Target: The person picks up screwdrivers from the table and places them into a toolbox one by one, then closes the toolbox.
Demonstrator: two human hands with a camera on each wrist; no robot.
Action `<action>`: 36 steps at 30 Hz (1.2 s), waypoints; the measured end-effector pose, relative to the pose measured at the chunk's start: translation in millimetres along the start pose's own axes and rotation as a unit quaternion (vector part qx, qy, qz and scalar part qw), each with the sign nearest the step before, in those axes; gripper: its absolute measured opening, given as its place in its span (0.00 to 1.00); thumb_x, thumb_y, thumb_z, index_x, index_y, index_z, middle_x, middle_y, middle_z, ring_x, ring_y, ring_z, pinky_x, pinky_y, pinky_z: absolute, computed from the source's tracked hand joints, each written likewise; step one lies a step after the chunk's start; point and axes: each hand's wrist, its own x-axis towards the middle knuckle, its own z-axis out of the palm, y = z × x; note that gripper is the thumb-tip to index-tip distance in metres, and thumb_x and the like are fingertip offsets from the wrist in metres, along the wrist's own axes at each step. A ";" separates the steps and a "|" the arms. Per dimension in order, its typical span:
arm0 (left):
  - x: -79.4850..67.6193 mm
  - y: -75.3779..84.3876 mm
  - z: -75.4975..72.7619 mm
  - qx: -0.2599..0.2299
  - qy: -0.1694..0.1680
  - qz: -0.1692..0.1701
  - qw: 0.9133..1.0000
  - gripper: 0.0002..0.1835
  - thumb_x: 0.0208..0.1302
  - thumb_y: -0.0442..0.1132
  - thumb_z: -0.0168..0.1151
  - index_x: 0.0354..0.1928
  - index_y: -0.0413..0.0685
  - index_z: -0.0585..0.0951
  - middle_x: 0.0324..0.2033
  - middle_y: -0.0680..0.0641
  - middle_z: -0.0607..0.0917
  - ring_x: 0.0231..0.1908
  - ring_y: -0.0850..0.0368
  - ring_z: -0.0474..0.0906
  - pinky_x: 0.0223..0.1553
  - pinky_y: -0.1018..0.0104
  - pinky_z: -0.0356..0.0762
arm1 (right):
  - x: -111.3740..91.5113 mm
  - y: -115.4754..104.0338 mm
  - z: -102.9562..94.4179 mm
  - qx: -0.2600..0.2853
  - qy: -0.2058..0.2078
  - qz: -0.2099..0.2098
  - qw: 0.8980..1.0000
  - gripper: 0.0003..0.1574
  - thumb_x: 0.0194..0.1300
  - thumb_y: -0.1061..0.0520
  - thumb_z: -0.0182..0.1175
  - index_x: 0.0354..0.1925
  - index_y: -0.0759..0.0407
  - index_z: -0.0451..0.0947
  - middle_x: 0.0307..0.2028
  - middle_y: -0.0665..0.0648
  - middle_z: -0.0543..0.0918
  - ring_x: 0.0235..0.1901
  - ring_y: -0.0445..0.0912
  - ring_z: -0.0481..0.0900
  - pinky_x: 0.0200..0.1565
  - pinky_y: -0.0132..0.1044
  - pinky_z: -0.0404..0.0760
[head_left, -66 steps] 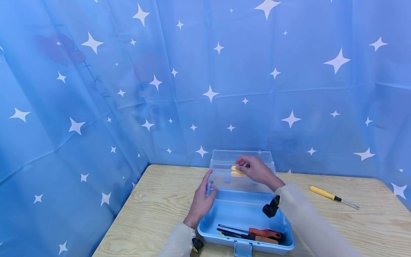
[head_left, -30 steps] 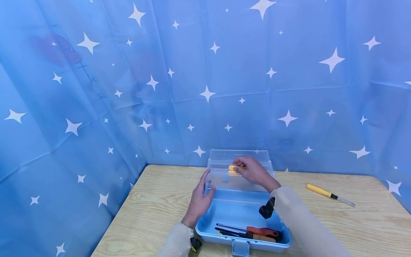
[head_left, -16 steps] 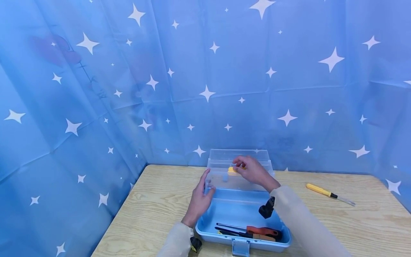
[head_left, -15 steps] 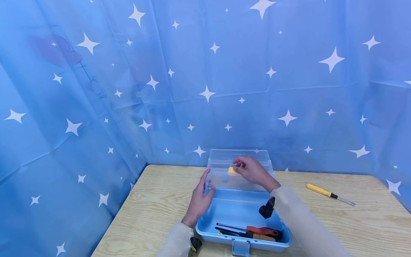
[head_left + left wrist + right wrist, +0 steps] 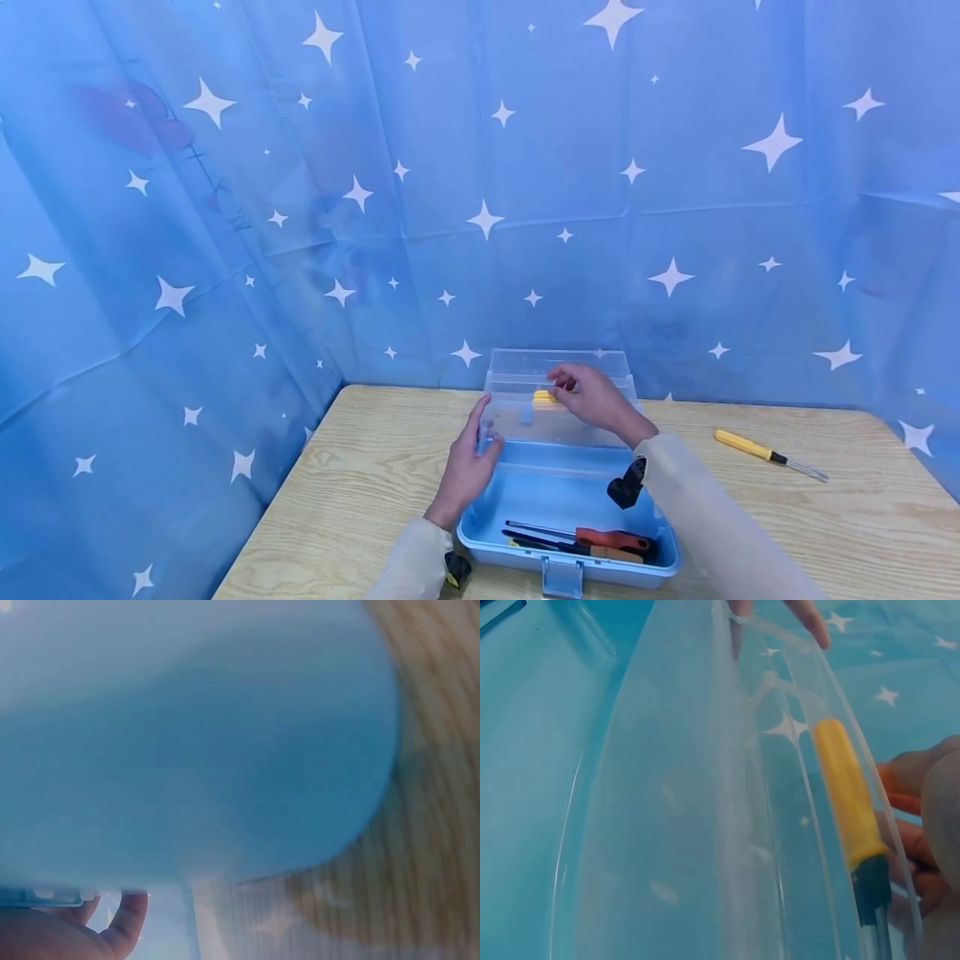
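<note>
A blue toolbox [image 5: 510, 557] stands on the table with its clear lid [image 5: 517, 364] raised at the back. My left hand [image 5: 467, 473] grips the lid's left edge between thumb and fingers. Within the lid's clear compartment lies a screwdriver [image 5: 846, 791] with a yellow handle and black collar. In the head view its handle [image 5: 543, 396] shows just left of my right fingertips. My right hand [image 5: 597, 404] hovers at the lid with loosely bent fingers. In the right wrist view they are beyond the clear edge, beside the screwdriver and not wrapped round it.
Inside the toolbox lie a red-handled screwdriver [image 5: 611, 540] and a brown-handled tool [image 5: 617, 554] near the front. A second yellow-handled screwdriver [image 5: 742, 443] lies on the wooden table [image 5: 360, 467] at right. Behind hangs a blue star-patterned curtain [image 5: 420, 250].
The yellow-handled screwdriver has sunk lower against the lid, while my right hand has stayed nearly in place. My left hand keeps its hold on the lid.
</note>
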 end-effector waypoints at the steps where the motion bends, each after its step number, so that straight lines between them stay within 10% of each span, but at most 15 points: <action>1: 0.1 0.1 0.1 -0.001 0.000 0.001 1.000 0.33 0.75 0.48 0.53 0.75 0.80 0.53 0.75 0.51 0.62 0.71 0.44 0.63 0.67 0.37 0.64 | -0.1 0.1 -1.0 -0.001 0.001 -0.001 1.000 0.12 0.68 0.57 0.62 0.50 0.56 0.80 0.40 0.52 0.84 0.40 0.46 0.79 0.42 0.42 0.83; 36: -2.9 -1.8 0.4 0.000 -0.002 0.005 1.000 0.33 0.75 0.48 0.53 0.75 0.81 0.53 0.71 0.49 0.68 0.69 0.44 0.66 0.66 0.37 0.65 | -43.2 21.9 -56.2 -0.006 0.038 0.003 0.999 0.19 0.73 0.55 0.57 0.58 0.60 0.77 0.43 0.55 0.83 0.43 0.50 0.78 0.40 0.40 0.79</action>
